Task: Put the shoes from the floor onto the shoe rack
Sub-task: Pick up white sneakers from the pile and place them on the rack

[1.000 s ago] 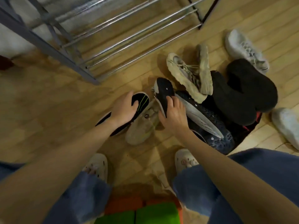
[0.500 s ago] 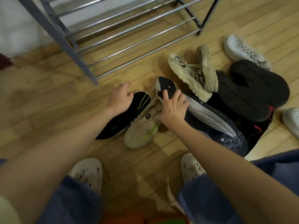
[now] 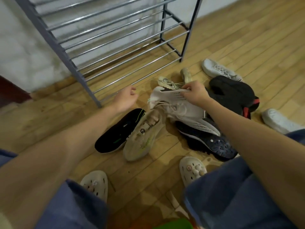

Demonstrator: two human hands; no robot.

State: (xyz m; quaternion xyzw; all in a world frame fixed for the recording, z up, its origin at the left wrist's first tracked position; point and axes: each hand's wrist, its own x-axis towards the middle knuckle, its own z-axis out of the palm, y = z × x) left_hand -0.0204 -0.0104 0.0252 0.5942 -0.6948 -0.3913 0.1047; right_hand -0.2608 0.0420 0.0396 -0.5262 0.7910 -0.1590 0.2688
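Observation:
A heap of shoes lies on the wooden floor in front of the metal shoe rack (image 3: 115, 52). My right hand (image 3: 196, 95) grips the edge of a white mesh sneaker (image 3: 175, 103) and holds it turned over above the heap. My left hand (image 3: 127, 98) hovers with loosely curled fingers above the floor, holding nothing. Just below it lie a black shoe with green lines (image 3: 118, 131) and a beige sneaker (image 3: 143, 138) side by side. A dark blue clog (image 3: 209, 141) lies under my right forearm.
Black slippers (image 3: 231, 93) lie at the right of the heap, with white sneakers (image 3: 219, 70) behind and another white shoe (image 3: 279, 121) at the far right. Cream laced shoes (image 3: 170, 81) lie near the rack. My feet wear white clogs (image 3: 192, 169).
My right hand has turned the white sneaker over and lifted it, so its mesh upper shows instead of the black sole. My left hand came off the black shoe and moved toward the rack.

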